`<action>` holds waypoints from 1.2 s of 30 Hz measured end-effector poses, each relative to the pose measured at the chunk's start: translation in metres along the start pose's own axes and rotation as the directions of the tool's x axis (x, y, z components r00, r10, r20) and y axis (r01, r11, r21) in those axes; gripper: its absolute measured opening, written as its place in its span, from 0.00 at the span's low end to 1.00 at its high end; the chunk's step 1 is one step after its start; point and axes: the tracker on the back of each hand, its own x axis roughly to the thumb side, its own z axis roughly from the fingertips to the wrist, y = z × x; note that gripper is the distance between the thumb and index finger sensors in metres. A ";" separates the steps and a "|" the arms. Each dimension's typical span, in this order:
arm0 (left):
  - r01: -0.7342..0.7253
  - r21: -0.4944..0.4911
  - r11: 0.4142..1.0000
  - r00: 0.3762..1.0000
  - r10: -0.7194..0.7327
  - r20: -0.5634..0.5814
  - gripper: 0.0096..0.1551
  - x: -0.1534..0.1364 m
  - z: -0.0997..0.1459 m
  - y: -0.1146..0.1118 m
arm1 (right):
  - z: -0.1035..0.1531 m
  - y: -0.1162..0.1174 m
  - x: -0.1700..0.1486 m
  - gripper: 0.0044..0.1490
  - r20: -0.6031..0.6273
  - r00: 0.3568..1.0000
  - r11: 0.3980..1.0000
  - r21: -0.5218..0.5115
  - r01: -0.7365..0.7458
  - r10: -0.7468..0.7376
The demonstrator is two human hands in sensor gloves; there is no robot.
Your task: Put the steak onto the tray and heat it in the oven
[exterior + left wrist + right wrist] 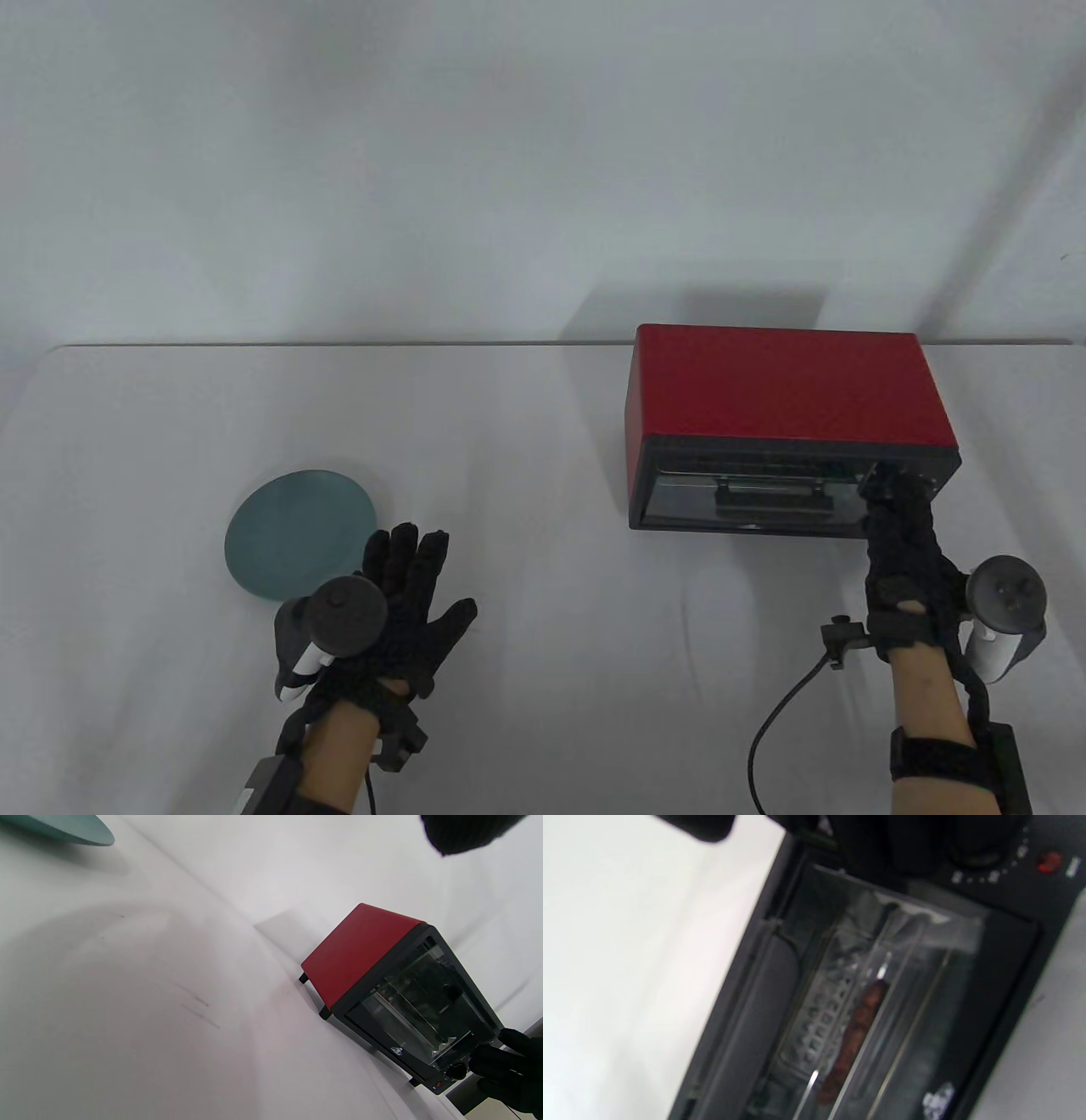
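Observation:
The red oven [780, 382] stands at the right of the table with its glass door closed. Through the glass, the right wrist view shows the brown steak [855, 1035] lying on the metal tray [818, 1027] inside. My right hand [895, 501] reaches the control panel at the oven's front right corner. Its fingers curl round the knob [457, 1071], and in the right wrist view they cover most of it. My left hand [416, 577] rests flat on the table with straight, spread fingers, holding nothing.
A teal plate [297, 531] with nothing on it lies just left of my left hand. A small red light [1050, 861] sits beside the knob. A black cable [772, 722] trails from my right wrist. A white wall rises behind the table's far edge.

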 end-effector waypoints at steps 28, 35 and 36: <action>-0.026 0.015 1.000 1.000 0.027 -0.016 0.51 -0.004 0.000 0.002 | -0.018 -0.031 -0.016 0.25 -0.310 0.916 0.912 -0.237 -0.335 0.255; -0.026 0.015 1.000 1.000 0.026 -0.016 0.50 -0.004 0.001 0.002 | -0.027 -0.020 -0.020 0.14 -0.287 0.897 0.886 -0.229 -0.404 0.335; -0.025 0.014 1.000 1.000 0.025 -0.016 0.50 -0.004 0.001 0.002 | -0.028 -0.020 -0.020 0.13 -0.293 0.896 0.883 -0.235 -0.407 0.334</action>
